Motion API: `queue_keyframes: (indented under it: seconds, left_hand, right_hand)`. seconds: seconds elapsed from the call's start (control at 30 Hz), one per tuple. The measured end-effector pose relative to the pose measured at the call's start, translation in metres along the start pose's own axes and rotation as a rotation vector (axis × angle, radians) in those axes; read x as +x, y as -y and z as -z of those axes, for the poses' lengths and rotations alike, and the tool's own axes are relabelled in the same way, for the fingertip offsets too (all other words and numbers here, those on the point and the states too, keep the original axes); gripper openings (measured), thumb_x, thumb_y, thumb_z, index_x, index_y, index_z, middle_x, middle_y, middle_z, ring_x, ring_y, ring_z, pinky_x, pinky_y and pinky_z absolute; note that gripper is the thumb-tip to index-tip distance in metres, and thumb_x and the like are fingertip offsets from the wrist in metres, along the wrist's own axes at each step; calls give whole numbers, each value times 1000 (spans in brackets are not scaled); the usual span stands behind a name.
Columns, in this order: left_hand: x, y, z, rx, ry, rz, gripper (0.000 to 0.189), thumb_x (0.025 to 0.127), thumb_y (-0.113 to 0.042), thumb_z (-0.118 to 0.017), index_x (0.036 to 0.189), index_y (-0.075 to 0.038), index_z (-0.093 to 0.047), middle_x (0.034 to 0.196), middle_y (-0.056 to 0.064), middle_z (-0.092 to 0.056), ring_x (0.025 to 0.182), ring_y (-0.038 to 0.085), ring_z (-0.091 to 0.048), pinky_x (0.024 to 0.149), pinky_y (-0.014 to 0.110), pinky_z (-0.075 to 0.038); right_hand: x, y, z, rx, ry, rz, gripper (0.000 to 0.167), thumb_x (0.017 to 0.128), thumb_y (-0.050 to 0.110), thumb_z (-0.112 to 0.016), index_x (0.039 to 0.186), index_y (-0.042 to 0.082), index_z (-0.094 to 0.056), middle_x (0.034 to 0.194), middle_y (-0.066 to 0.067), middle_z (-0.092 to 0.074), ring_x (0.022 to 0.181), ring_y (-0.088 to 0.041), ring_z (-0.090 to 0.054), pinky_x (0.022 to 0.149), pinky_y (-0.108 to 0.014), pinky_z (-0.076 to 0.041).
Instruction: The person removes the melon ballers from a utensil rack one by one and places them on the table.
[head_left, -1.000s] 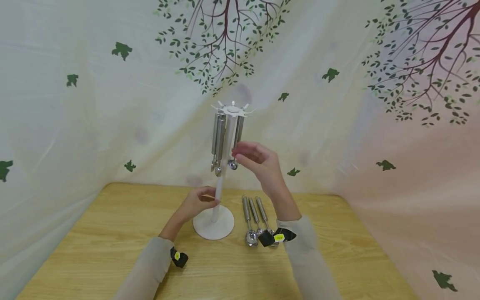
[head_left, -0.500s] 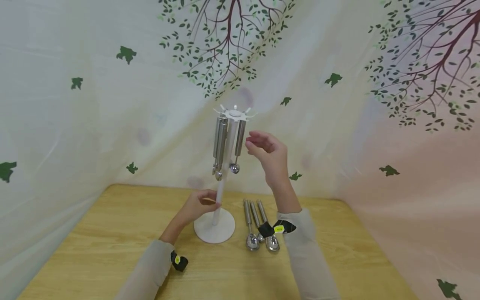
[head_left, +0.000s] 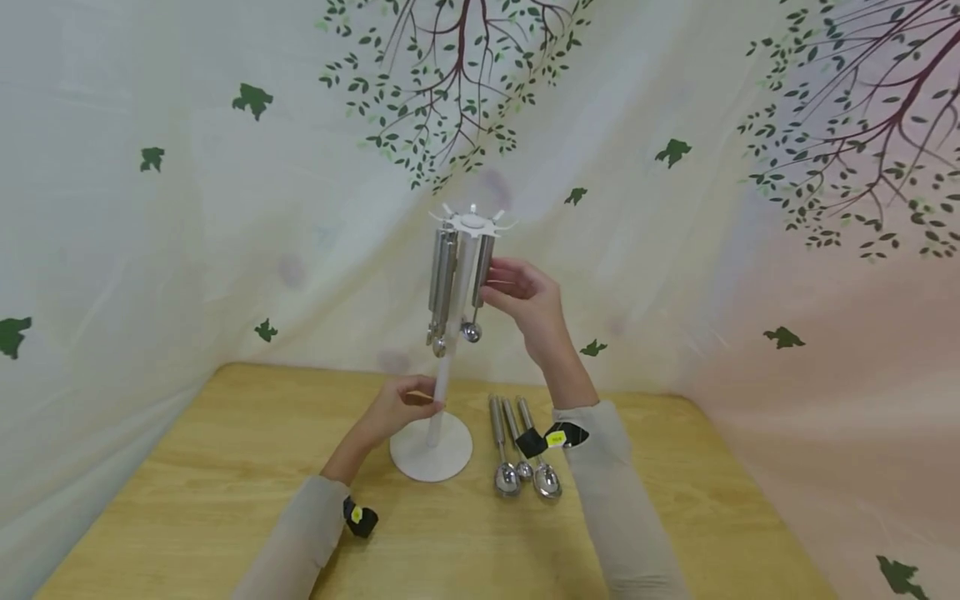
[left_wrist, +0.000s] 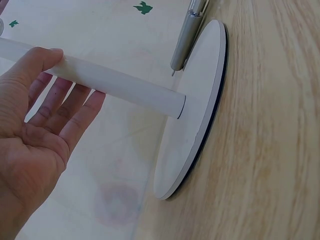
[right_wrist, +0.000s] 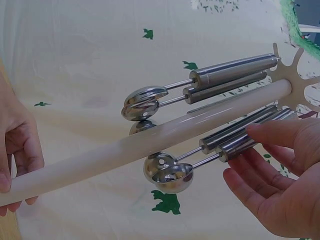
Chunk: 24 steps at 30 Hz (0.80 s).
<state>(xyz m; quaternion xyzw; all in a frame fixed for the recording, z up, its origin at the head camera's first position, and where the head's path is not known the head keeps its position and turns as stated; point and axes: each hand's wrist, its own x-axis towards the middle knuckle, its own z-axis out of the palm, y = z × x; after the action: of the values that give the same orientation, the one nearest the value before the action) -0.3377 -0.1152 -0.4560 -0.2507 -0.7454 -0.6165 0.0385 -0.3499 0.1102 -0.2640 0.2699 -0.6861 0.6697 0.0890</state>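
A white stand (head_left: 453, 333) with a round base stands upright on the table, steel scoops hanging from its hooked top ring. Around the lower pole, the thumb and fingers of my left hand (head_left: 397, 407) hold it; the left wrist view shows this grip on the pole (left_wrist: 130, 90). Higher up, my right hand (head_left: 528, 304) pinches the handle of a hanging scoop (right_wrist: 172, 177) between thumb and fingers. Another scoop (right_wrist: 159, 162) hangs right beside it. More scoops (right_wrist: 142, 102) hang on the pole's other side, their bowls close together.
On the wooden table (head_left: 247, 467), right of the base, lie three more steel scoops (head_left: 507, 477) side by side, handles pointing away. A pale cloth backdrop (head_left: 337, 250) with printed leaves and trees rises behind the table.
My right hand drew away from the hanging scoop to the right, then came back left onto its handle, higher than before. My left hand has stayed on the pole.
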Motion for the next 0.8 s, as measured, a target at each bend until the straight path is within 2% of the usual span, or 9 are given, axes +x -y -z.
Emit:
queue_keyframes:
  seconds: [0.13, 0.37, 0.53, 0.8]
  left_hand:
    - [0, -2, 2, 0, -10, -11, 32, 91, 0, -73, 122, 9, -66, 119, 29, -69, 104, 31, -72, 91, 34, -61]
    - [-2, 0, 2, -9, 3, 4, 34, 93, 0, -72, 125, 10, -64, 121, 30, -68, 107, 39, -70, 91, 32, -61]
    - [-1, 1, 3, 1, -1, 16, 36, 93, -2, -73, 126, 9, -64, 122, 28, -68, 108, 38, -70, 92, 35, -61]
    - [0, 0, 3, 15, 3, 24, 36, 93, -4, -73, 127, 5, -66, 124, 24, -69, 108, 29, -71, 95, 37, -60]
  right_hand:
    - [6, -1, 0, 10, 37, -23, 45, 90, -3, -73, 133, 1, -61, 123, -12, -71, 106, -16, -70, 99, -33, -58]
    - [11, -4, 1, 25, 69, -17, 41, 89, -5, -73, 129, -4, -62, 104, 7, -74, 98, -13, -70, 95, -28, -58]
    - [12, -1, 1, 32, 69, -24, 39, 89, -6, -72, 127, -6, -63, 102, 7, -74, 98, -12, -71, 95, -29, -59]
    - [11, 4, 4, 63, 94, -29, 34, 89, -8, -72, 122, -4, -66, 102, 5, -75, 95, -13, -72, 91, -30, -61]
